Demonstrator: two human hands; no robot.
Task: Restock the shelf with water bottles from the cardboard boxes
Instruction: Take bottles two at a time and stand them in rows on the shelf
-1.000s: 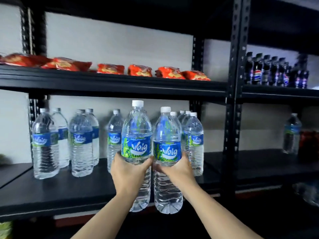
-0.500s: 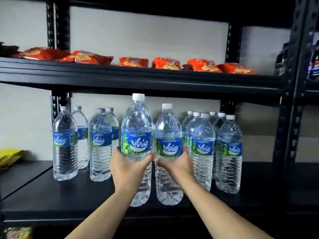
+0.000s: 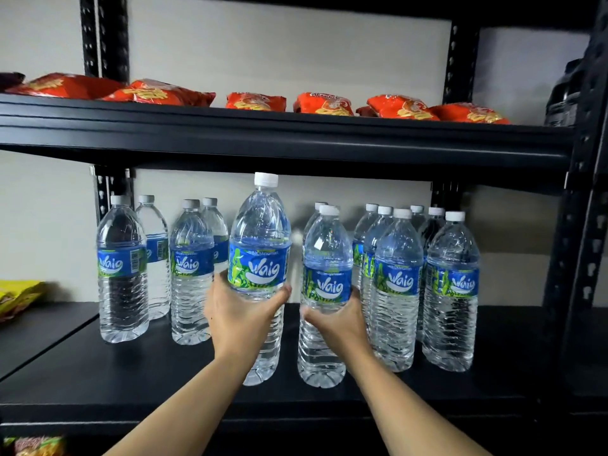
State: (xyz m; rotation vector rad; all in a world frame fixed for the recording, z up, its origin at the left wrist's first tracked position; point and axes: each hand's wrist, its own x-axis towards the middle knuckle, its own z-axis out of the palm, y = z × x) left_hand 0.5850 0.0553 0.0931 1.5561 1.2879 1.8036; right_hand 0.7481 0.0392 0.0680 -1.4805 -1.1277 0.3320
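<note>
My left hand (image 3: pixel 241 319) grips a clear water bottle (image 3: pixel 260 238) with a blue and green label, held upright over the black shelf (image 3: pixel 131 373). My right hand (image 3: pixel 335 324) grips a second water bottle (image 3: pixel 325 258), lower and further in, its base on or just above the shelf board. Several like bottles stand in a cluster at the right (image 3: pixel 450 291) and others stand in pairs at the left (image 3: pixel 121 274). No cardboard box is in view.
The upper shelf (image 3: pixel 296 136) hangs close over the left bottle's cap and carries red snack bags (image 3: pixel 324 103). Yellow bags (image 3: pixel 16 296) lie at far left. A black upright post (image 3: pixel 579 225) bounds the bay on the right.
Both hands have carried their bottles further into the shelf. The right bottle has dropped lower beside the right cluster, and the two bottles have moved apart.
</note>
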